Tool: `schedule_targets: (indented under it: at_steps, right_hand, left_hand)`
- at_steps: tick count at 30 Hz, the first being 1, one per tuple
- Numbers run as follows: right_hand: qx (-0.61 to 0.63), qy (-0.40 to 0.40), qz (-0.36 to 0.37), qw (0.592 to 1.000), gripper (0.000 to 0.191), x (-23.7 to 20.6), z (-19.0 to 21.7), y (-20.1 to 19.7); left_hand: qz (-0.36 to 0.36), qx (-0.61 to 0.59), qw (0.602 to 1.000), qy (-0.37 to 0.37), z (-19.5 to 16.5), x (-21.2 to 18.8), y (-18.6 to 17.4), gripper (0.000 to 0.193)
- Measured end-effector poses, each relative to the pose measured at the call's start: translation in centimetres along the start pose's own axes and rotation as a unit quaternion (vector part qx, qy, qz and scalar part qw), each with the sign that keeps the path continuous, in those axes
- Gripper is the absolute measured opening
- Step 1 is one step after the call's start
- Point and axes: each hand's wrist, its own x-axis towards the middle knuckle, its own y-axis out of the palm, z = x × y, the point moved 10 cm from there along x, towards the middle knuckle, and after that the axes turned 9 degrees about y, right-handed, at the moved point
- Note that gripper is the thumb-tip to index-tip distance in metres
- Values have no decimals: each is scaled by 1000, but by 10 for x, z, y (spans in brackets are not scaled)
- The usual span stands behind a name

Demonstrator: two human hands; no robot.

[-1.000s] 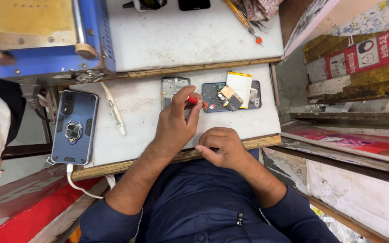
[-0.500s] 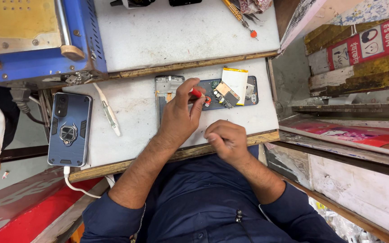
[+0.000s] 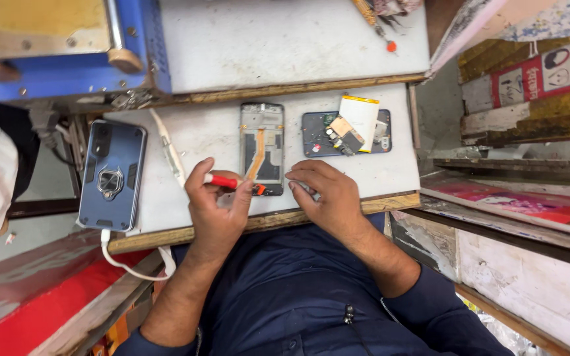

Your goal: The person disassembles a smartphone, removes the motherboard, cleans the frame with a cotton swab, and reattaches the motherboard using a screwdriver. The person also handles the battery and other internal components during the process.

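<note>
I see the left hand (image 3: 216,204) closed around a red-handled screwdriver (image 3: 227,181), pinched between thumb and fingers. The tool lies nearly level, long axis running left to right along the bench's near edge, tip pointing right at the bottom end of the opened phone frame (image 3: 262,148). I judge the low, sideways hold suits working at that lower edge rather than driving straight down.

The frame lies flat near the middle of the bench (image 3: 192,142), close to the near edge, long axis running from near edge to far edge, an orange ribbon cable along its inside.

The right hand (image 3: 328,194) rests palm down just beside the frame's lower right corner, fingers curled, fingertips (image 3: 293,177) at the frame; probably steadying it. Whether it holds anything small I cannot tell.

To the right, toward the bench's right edge, a second opened phone (image 3: 348,134) lies crosswise with a yellowish battery (image 3: 361,113) on it. At the left edge lies a blue cased phone (image 3: 112,175) on a white cable (image 3: 123,260).
</note>
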Motion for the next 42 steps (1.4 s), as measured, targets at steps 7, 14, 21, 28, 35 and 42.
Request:
schedule_targets:
  at_steps: [7,14,21,28,35,42]
  right_hand:
    - [-74,-58,-5,996,15,-1,11,0]
    - [-72,-48,-3,996,15,-2,5,3]
    - [-81,-42,5,996,14,-2,4,4]
    - [-85,-57,9,995,13,-3,4,6]
    - [-90,-60,12,994,13,-3,3,8]
    - [-93,-57,8,994,14,-4,1,7]
  left_hand:
    - [35,27,999,11,2,6,20,70]
    - [53,47,997,22,-2,10,25,69]
    - [62,80,993,57,-9,11,28,70]
    - [67,98,989,83,-15,14,28,69]
    - [72,124,982,127,-24,12,30,68]
    - [82,173,960,206,-46,14,34,64]
